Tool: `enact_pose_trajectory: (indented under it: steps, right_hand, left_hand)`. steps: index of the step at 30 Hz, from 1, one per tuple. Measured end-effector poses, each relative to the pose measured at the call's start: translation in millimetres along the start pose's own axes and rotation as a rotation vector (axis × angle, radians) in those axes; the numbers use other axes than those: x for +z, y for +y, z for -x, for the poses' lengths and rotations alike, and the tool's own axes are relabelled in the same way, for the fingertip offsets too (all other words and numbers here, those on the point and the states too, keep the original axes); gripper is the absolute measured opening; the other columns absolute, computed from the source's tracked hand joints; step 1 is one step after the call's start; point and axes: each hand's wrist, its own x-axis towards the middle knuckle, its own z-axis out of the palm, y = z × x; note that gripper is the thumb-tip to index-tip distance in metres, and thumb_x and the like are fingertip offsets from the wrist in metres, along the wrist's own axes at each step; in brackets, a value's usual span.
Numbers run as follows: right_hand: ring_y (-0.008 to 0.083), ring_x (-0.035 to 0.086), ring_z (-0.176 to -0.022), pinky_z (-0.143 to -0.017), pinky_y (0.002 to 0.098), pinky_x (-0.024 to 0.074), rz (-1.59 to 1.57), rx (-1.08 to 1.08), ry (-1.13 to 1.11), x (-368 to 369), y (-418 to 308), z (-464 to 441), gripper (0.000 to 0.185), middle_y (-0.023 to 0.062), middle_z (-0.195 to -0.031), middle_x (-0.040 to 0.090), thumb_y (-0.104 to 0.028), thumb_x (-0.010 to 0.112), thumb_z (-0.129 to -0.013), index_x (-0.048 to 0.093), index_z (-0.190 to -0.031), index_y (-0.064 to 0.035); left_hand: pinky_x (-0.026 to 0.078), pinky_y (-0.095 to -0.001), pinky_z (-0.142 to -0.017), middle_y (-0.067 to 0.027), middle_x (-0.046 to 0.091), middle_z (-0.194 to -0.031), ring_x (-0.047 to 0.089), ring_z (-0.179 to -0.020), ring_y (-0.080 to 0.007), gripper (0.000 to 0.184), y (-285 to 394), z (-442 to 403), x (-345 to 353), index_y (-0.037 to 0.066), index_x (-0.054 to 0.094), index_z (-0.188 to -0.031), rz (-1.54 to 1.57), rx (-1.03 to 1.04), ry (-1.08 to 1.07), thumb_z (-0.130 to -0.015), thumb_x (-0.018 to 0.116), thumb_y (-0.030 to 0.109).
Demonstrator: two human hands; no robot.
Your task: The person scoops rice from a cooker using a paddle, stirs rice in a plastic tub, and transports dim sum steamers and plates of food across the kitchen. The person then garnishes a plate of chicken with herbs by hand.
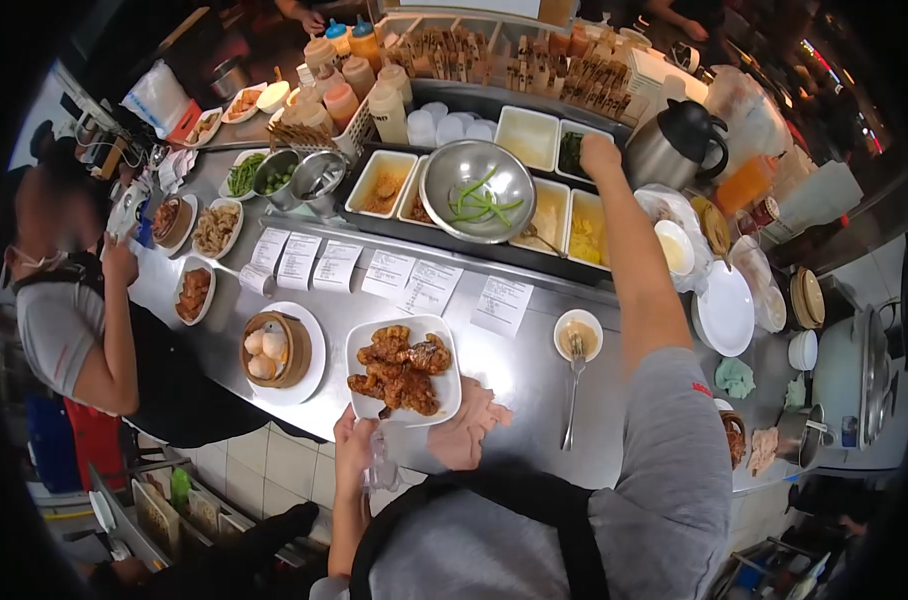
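My left hand is closed around a clear plastic item at the table's front edge. Just above it, a square white plate carries several glazed fried chicken pieces. My right arm stretches far forward, and my right hand is at a white tub holding dark green leaves. Its fingertips point down into the tub and cannot be made out. Left of that hand, a steel bowl with green beans rests over the tubs.
A co-worker stands at the left. A bamboo steamer with dumplings, order slips, a pink cloth and a sauce bowl with a fork lie on the counter. A steel jug stands at right.
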Motion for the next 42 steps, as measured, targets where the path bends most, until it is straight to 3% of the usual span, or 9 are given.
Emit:
enact_pose_trajectory:
  steps: [4, 10, 15, 20, 24, 31, 38, 40, 42]
  right_hand:
    - [0.0333, 0.061, -0.073, -0.067, 0.038, 0.0506, -0.212, -0.005, 0.3, -12.7, 14.3, -11.7, 0.011, 0.0215, -0.078, 0.061, -0.003, 0.059, -0.066, 0.062, -0.075, 0.0017]
    - [0.0148, 0.059, -0.055, -0.049, 0.0261, 0.0508, -0.767, 0.06, 0.042, -39.2, 24.3, -10.5, 0.017, 0.009, -0.067, 0.061, 0.002, 0.063, -0.061, 0.064, -0.078, 0.001]
    - [0.0128, 0.058, -0.059, -0.052, 0.0243, 0.0503, -0.823, 0.03, 0.028, -49.2, 15.7, -10.1, 0.016, 0.0059, -0.07, 0.061, 0.001, 0.062, -0.065, 0.063, -0.081, -0.0003]
    - [0.0104, 0.058, -0.065, -0.061, 0.0214, 0.0497, -1.278, -0.273, -0.07, -114.2, -44.5, 59.3, 0.016, 0.0062, -0.075, 0.062, -0.001, 0.061, -0.072, 0.062, -0.088, 0.0016]
    - [0.0097, 0.058, -0.067, -0.063, 0.0232, 0.0482, -1.08, -0.538, -0.414, -132.5, -125.3, 169.1, 0.019, 0.0045, -0.078, 0.063, -0.007, 0.063, -0.071, 0.063, -0.09, -0.0015]
    - [0.032, 0.059, -0.078, -0.07, 0.034, 0.0464, -0.667, -0.95, -0.312, -82.4, -203.3, 264.0, 0.024, 0.0218, -0.084, 0.059, 0.0, 0.053, -0.07, 0.062, -0.093, -0.0005]
    - [0.0281, 0.06, -0.078, -0.07, 0.0334, 0.0461, -0.773, -0.855, -0.393, -88.5, -206.0, 260.0, 0.026, 0.0185, -0.081, 0.061, -0.002, 0.052, -0.072, 0.061, -0.096, -0.0013]
    - [0.0224, 0.061, -0.075, -0.068, 0.0304, 0.0461, -0.96, -0.743, -0.331, -105.8, -193.6, 243.9, 0.022, 0.016, -0.078, 0.062, -0.006, 0.054, -0.074, 0.062, -0.094, -0.0021]
    - [0.0177, 0.061, -0.073, -0.067, 0.0285, 0.0458, -0.947, -0.553, -0.023, -112.8, -162.5, 196.8, 0.019, 0.0151, -0.076, 0.063, -0.013, 0.057, -0.074, 0.063, -0.09, -0.003]
  left_hand:
    - [0.041, -0.0207, -0.068, -0.0036, 0.058, -0.088, 0.052, -0.076, -0.0088, 0.031, 10.6, -1.4, 11.3, -0.003, 0.054, -0.1, 0.023, -0.027, 0.015, -0.07, 0.045, 0.001]
    - [0.041, -0.021, -0.067, -0.0043, 0.058, -0.088, 0.053, -0.075, -0.0095, 0.03, 6.0, -10.4, 16.8, -0.003, 0.053, -0.101, 0.092, 0.043, -0.033, -0.072, 0.044, 0.001]
    - [0.043, -0.0218, -0.064, -0.0036, 0.058, -0.086, 0.053, -0.072, -0.0088, 0.03, 11.9, -8.3, 20.8, -0.002, 0.053, -0.102, 0.095, 0.033, -0.036, -0.074, 0.045, 0.003]
    - [0.044, -0.0221, -0.061, -0.0033, 0.059, -0.085, 0.054, -0.068, -0.009, 0.029, 21.9, -15.3, 25.3, 0.001, 0.054, -0.102, 0.02, -0.048, -0.026, -0.076, 0.045, 0.006]
    - [0.045, -0.0228, -0.061, -0.0056, 0.059, -0.086, 0.055, -0.068, -0.0109, 0.028, 14.6, -29.8, 30.9, -0.002, 0.053, -0.102, 0.078, 0.058, -0.013, -0.076, 0.045, 0.006]
    - [0.046, -0.0244, -0.067, -0.0071, 0.059, -0.087, 0.057, -0.074, -0.0119, 0.028, 17.6, -22.5, 34.5, -0.004, 0.052, -0.101, 0.248, 0.083, -0.098, -0.075, 0.043, 0.004]
    - [0.045, -0.0233, -0.069, -0.006, 0.059, -0.089, 0.056, -0.074, -0.0113, 0.029, 13.4, -20.5, 30.4, -0.004, 0.052, -0.102, 0.221, 0.128, -0.103, -0.076, 0.044, 0.004]
    - [0.044, -0.0223, -0.066, -0.0045, 0.059, -0.088, 0.055, -0.073, -0.0103, 0.03, 8.7, -22.5, 31.3, -0.002, 0.053, -0.103, 0.218, 0.19, -0.094, -0.076, 0.044, 0.004]
    - [0.044, -0.022, -0.066, -0.004, 0.059, -0.088, 0.055, -0.072, -0.0099, 0.03, 9.9, -22.1, 28.0, -0.002, 0.053, -0.104, 0.194, 0.152, -0.089, -0.076, 0.044, 0.004]
